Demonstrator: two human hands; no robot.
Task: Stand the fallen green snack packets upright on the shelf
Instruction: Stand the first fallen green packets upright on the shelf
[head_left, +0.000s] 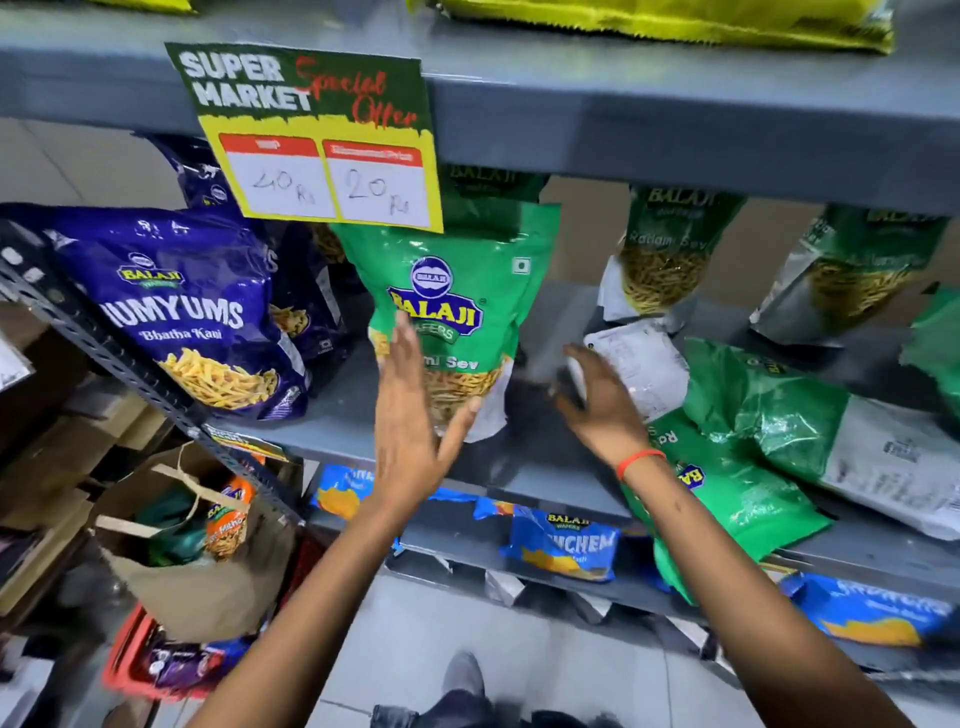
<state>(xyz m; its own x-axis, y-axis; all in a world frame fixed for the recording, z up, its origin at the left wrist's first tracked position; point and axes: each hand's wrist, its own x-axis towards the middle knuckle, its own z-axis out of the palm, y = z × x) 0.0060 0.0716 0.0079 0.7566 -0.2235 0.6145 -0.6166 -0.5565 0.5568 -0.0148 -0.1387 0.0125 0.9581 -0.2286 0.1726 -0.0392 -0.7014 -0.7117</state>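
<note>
A green Balaji sev packet (457, 291) stands upright on the grey shelf (332, 415), under the price sign. My left hand (415, 410) lies flat against its lower front, fingers spread, thumb at its bottom right corner. My right hand (597, 400) hovers open just right of it, in front of a fallen packet (639, 364) that shows its white back. Two more green packets lie flat: one (727, 493) hangs over the shelf's front edge under my right wrist, another (831, 431) lies further right. Two green packets (670, 244) (857, 265) stand upright at the back.
Blue Yumyums packets (187, 317) stand left of the green ones. A yellow and green price sign (322, 140) hangs from the shelf above. Blue snack packets (566, 545) fill the lower shelf. A brown paper bag (197, 571) and a red basket (135, 665) sit on the floor at left.
</note>
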